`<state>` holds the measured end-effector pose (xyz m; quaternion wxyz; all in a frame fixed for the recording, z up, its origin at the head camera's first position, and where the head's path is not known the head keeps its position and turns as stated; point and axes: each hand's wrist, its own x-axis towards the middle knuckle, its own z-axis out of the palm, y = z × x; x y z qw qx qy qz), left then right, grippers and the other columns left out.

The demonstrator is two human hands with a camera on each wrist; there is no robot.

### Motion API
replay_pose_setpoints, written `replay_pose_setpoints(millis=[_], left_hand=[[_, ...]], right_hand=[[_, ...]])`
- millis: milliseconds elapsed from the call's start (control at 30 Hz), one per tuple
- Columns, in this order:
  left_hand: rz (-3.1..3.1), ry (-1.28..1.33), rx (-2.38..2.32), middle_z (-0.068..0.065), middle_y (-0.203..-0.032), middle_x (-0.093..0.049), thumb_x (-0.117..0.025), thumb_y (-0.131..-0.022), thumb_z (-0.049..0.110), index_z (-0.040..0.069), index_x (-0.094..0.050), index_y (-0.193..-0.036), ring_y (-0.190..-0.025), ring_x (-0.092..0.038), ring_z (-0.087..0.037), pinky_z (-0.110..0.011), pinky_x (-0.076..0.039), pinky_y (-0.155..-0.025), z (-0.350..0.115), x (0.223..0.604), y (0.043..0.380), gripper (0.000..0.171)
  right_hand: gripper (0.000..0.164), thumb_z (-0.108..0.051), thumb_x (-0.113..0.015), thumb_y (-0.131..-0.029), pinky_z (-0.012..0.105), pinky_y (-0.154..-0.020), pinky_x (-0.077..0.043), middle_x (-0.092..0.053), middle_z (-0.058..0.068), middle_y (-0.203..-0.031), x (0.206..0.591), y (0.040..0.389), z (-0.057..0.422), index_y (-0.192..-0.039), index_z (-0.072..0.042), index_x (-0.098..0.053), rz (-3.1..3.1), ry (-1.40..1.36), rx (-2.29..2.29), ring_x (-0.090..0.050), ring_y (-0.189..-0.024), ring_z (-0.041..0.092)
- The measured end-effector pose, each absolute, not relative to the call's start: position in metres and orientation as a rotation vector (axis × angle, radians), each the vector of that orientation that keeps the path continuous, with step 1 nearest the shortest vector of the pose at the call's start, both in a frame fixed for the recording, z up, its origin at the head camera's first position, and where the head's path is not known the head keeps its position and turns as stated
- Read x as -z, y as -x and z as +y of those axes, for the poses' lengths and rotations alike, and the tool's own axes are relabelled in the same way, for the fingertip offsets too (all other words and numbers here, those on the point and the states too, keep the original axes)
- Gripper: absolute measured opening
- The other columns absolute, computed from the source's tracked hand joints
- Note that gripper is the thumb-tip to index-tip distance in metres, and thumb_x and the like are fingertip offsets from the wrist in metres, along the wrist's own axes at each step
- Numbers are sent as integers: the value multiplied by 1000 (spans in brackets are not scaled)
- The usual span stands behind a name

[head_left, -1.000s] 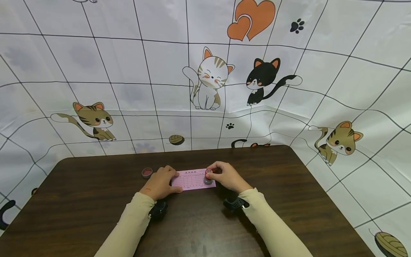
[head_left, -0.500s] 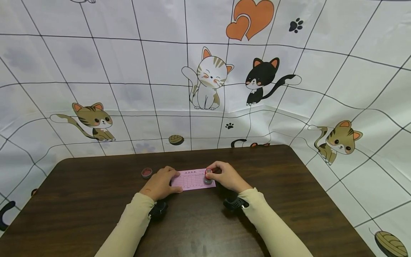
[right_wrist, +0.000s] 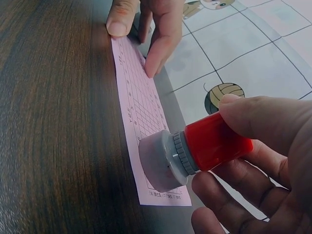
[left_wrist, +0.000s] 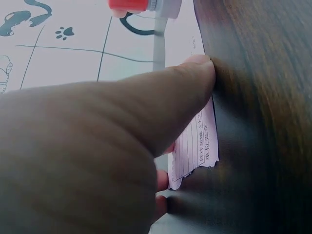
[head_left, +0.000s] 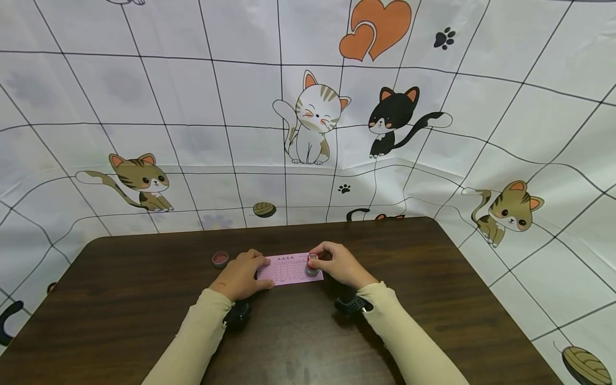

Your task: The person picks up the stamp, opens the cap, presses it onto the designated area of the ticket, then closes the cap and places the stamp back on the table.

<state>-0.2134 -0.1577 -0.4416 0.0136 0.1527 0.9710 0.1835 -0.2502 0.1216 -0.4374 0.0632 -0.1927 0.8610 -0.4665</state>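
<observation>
- Right hand (head_left: pixel 343 266): thumb and index pinch the red end of a red-and-grey cylindrical plastic stamp (right_wrist: pixel 187 151); the other fingers are bent loosely behind, off the barrel. Probably a high grip so the base is unobstructed and stands square to the sheet.
- Stamp location: roughly upright at the right end of a pink rectangular paper slip (head_left: pixel 286 269) printed with a grid. Base looks set down on it; can't confirm full contact, and the print underneath is hidden.
- Left hand (head_left: pixel 243 272): fingers spread, thumb on the slip's near edge, fingertips at the far edge, left end. Not wrapped round anything. Likely there to pin the sheet and stop it sliding or lifting, well away from the stamp.
- Slip lies flat on the dark brown wood-grain table (head_left: pixel 289 331), giving hard backing. Left end has a ragged edge.
- Small round grey cap with a reddish inside (head_left: pixel 220 259) sits hollow side up, just left of the left hand. Looks like the stamp's cover, parked off the paper.
</observation>
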Motion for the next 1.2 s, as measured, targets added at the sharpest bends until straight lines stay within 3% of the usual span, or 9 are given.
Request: replay_pose_setpoints(millis=[1200], left_hand=[[3052,-512,-521,-18,-137,-59,-79,-91,41,4,-64,-138,-128,-55,-38,-57,-45,-107,-158,443,215,61]], right_hand=[[15,-21,-77,-95,32,-74,-51,-67,0,-99,438,250,122,-107,-13,-74,2599,576,1394,-60,-87,18]])
